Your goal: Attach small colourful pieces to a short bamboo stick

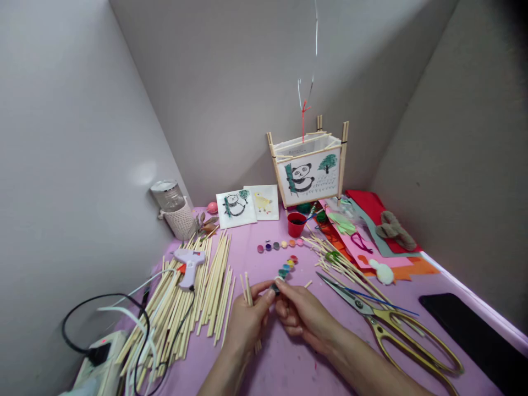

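Close together in the middle of the head view, my two hands meet at the near end of a strip of small paint pots (pixel 283 273). My left hand (pixel 249 316) is closed around a few thin wooden sticks (pixel 246 289), which stick out above and below it. Its thumb and forefinger also reach the dark pot at the strip's end. With thumb and forefinger my right hand (pixel 303 313) pinches that same end, its other fingers curled in. Beyond the hands, a second strip of paint pots (pixel 276 245) lies on the purple table (pixel 289 366).
Many loose sticks (pixel 214 275) and a glue gun (pixel 190 267) with cables lie left. Large scissors (pixel 371 313) and a black phone-like slab (pixel 474 335) lie right. Behind stand a panda-painted lantern (pixel 311 177), a red cup (pixel 296 224) and two drawings (pixel 236 209). Walls enclose the table.
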A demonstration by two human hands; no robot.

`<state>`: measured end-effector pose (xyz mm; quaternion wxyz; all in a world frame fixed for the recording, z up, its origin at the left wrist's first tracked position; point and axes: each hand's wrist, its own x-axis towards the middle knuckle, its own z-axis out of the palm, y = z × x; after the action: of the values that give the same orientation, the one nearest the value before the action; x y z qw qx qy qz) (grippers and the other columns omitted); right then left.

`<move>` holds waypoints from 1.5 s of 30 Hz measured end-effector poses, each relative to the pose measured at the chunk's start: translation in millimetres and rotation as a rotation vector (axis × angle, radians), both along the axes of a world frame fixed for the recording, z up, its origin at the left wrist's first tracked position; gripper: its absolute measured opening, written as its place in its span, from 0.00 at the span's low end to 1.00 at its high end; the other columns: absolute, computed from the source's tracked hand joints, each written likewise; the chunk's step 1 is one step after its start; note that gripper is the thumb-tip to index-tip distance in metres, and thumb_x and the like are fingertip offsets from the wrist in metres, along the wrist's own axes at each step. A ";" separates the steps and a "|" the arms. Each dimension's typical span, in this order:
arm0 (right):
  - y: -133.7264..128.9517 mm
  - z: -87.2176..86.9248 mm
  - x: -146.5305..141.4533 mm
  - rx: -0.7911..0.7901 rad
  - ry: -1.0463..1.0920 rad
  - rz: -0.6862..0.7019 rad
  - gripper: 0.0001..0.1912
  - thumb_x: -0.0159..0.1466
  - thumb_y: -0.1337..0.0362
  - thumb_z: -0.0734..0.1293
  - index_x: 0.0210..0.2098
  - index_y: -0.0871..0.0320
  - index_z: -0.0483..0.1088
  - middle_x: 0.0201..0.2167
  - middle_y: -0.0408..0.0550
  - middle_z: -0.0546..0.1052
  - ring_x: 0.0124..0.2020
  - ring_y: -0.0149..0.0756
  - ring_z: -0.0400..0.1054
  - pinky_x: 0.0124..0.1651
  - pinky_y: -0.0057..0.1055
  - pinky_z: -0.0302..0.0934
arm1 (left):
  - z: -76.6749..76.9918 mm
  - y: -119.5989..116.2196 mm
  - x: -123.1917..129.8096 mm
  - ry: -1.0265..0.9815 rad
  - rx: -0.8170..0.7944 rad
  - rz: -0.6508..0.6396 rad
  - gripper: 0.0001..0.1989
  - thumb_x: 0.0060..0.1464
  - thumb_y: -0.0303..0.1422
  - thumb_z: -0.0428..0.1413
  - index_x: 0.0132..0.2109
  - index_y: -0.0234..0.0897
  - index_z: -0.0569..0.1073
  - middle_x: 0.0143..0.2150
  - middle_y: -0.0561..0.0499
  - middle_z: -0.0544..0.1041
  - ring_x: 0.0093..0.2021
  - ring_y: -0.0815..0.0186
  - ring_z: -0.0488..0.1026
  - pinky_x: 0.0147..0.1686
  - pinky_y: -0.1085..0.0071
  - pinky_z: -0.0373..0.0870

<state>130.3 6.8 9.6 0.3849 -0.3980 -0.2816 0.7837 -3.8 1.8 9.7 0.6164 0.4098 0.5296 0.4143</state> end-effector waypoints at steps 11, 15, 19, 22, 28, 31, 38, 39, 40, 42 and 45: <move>-3.8 2.2 0.3 -0.001 0.046 0.029 0.22 0.59 0.46 0.66 0.28 0.62 0.66 0.16 0.36 0.62 0.12 0.18 0.44 0.15 0.19 0.33 | -0.5 2.5 -3.1 0.109 0.154 0.022 0.23 0.43 0.40 0.62 0.46 0.30 0.78 0.22 0.55 0.64 0.25 0.72 0.60 0.28 0.74 0.56; -3.3 -1.1 -1.6 0.053 -0.034 0.031 0.24 0.60 0.44 0.64 0.27 0.61 0.65 0.16 0.36 0.61 0.13 0.19 0.43 0.15 0.21 0.32 | 0.0 1.7 -2.7 0.121 0.158 0.061 0.22 0.41 0.40 0.63 0.42 0.30 0.79 0.20 0.57 0.62 0.22 0.73 0.58 0.25 0.75 0.54; -4.0 -7.3 -3.3 0.311 -0.383 -0.080 0.26 0.63 0.43 0.59 0.22 0.59 0.62 0.14 0.36 0.57 0.14 0.23 0.46 0.17 0.24 0.39 | 3.1 0.6 -4.1 0.071 0.195 0.061 0.20 0.43 0.40 0.64 0.42 0.31 0.79 0.23 0.53 0.69 0.25 0.71 0.64 0.28 0.74 0.61; -7.9 -6.1 -1.3 0.665 -0.655 -0.270 0.21 0.65 0.50 0.60 0.23 0.59 0.63 0.18 0.39 0.60 0.20 0.26 0.54 0.24 0.26 0.49 | 7.2 -0.1 -3.0 -0.033 0.218 0.093 0.19 0.42 0.40 0.65 0.40 0.32 0.79 0.32 0.46 0.77 0.34 0.64 0.72 0.38 0.70 0.67; -7.0 2.8 7.4 1.322 -0.875 -0.346 0.11 0.64 0.69 0.61 0.46 0.58 0.67 0.39 0.50 0.68 0.41 0.38 0.62 0.43 0.36 0.59 | 16.7 -3.3 1.4 -0.188 0.170 0.132 0.20 0.40 0.42 0.66 0.38 0.31 0.79 0.35 0.43 0.79 0.37 0.61 0.75 0.37 0.70 0.70; -0.3 4.0 10.5 1.410 -0.930 -0.332 0.12 0.64 0.70 0.61 0.46 0.56 0.68 0.40 0.50 0.70 0.43 0.39 0.62 0.45 0.39 0.58 | 16.2 -3.3 0.4 -0.116 0.198 0.143 0.19 0.43 0.42 0.64 0.37 0.31 0.79 0.34 0.44 0.79 0.34 0.62 0.74 0.32 0.72 0.70; 4.5 0.6 13.1 1.457 -0.929 -0.316 0.14 0.65 0.70 0.62 0.49 0.55 0.66 0.41 0.47 0.75 0.42 0.39 0.64 0.46 0.41 0.56 | 7.7 -3.5 -5.2 0.210 0.394 0.092 0.21 0.49 0.39 0.60 0.49 0.35 0.75 0.42 0.44 0.78 0.24 0.72 0.69 0.26 0.74 0.67; 4.6 0.1 13.5 1.445 -0.925 -0.323 0.13 0.65 0.69 0.62 0.49 0.55 0.66 0.41 0.47 0.75 0.42 0.39 0.64 0.45 0.41 0.56 | 7.1 -4.2 -5.8 0.263 0.459 0.072 0.19 0.51 0.39 0.59 0.49 0.36 0.75 0.42 0.45 0.78 0.23 0.73 0.67 0.26 0.74 0.66; 4.8 -0.3 13.9 1.432 -0.918 -0.328 0.12 0.65 0.69 0.62 0.48 0.55 0.67 0.40 0.47 0.75 0.41 0.39 0.65 0.44 0.40 0.56 | 6.4 -4.8 -6.4 0.313 0.532 0.057 0.17 0.52 0.38 0.58 0.49 0.37 0.76 0.42 0.46 0.78 0.23 0.73 0.67 0.26 0.74 0.66; 5.8 -0.9 14.6 1.425 -0.904 -0.329 0.11 0.65 0.69 0.62 0.47 0.56 0.67 0.39 0.47 0.76 0.40 0.39 0.65 0.43 0.40 0.56 | 4.9 -5.2 -7.4 0.391 0.657 0.054 0.14 0.53 0.37 0.58 0.47 0.39 0.76 0.42 0.48 0.77 0.26 0.71 0.69 0.30 0.74 0.67; 7.5 -2.1 14.9 1.453 -0.888 -0.303 0.12 0.66 0.69 0.60 0.48 0.56 0.67 0.40 0.48 0.76 0.41 0.39 0.65 0.44 0.40 0.57 | 2.8 -4.2 -8.5 0.435 0.706 0.079 0.11 0.54 0.36 0.58 0.44 0.39 0.76 0.40 0.49 0.77 0.33 0.68 0.72 0.35 0.72 0.69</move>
<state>145.2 14.3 7.5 0.4986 -0.3559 -0.7810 0.1215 -12.3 -2.4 12.5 0.2956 0.6533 0.4882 0.4975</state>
